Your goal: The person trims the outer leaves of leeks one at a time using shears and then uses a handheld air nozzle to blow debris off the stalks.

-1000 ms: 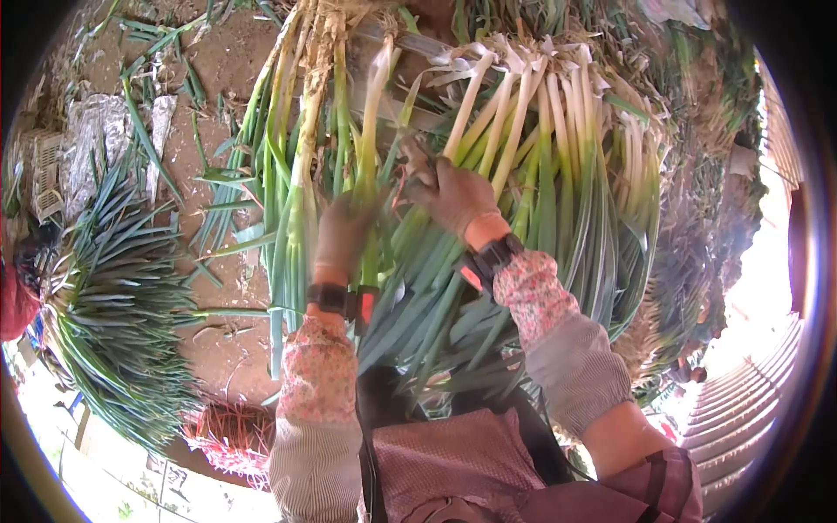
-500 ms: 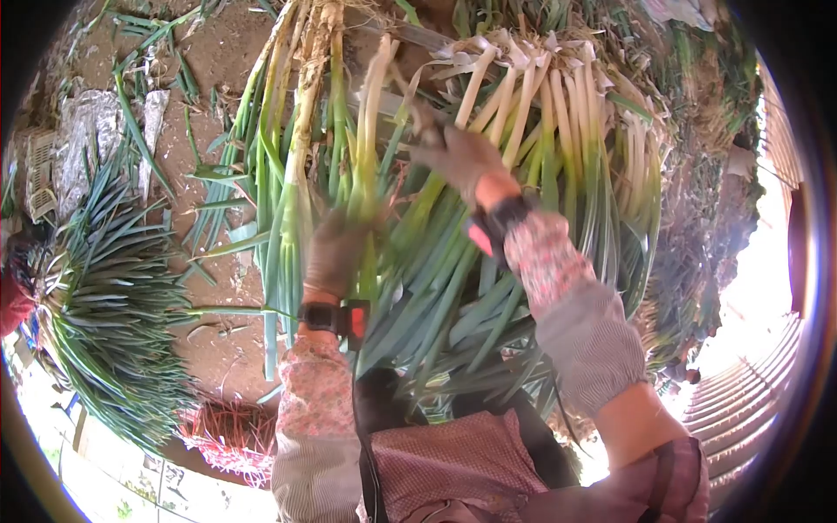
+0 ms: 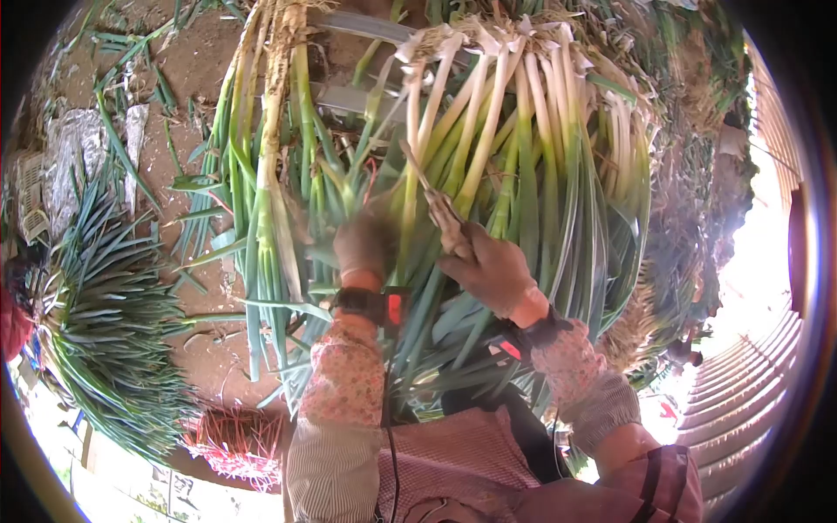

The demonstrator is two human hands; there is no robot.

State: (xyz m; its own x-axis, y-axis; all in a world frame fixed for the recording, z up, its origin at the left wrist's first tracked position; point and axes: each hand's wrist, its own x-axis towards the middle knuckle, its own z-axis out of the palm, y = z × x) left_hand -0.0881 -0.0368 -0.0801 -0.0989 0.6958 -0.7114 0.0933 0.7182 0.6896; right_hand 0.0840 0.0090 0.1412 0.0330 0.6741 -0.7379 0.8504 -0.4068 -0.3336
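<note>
My left hand (image 3: 364, 244), gloved and smeared by motion, closes around the green part of a green onion (image 3: 373, 105), whose blurred stalk rises above the fist. My gloved right hand (image 3: 493, 270) grips a narrow, knife-like tool (image 3: 440, 209), its thin tip pointing up and to the left. Behind this tool spreads a pile of green onions (image 3: 523, 113), white root ends at the top and dark leaves fanning toward my lap. Left of my left hand lie more long stalks (image 3: 266, 209) with yellowed, dry outer leaves. Leaves hide part of my left fingers.
A tied bundle of green onions (image 3: 105, 340) lies at the left, beside another person's red sleeve (image 3: 13, 324). Red and pink ties (image 3: 235, 440) are heaped at lower left. A plastic crate (image 3: 33, 196) and metal bars (image 3: 362, 26) are farther off. Leaf scraps litter the soil.
My right hand has drawn down from the white stems toward my body with the tool. My left hand has shifted to the right. The whole view has moved slightly.
</note>
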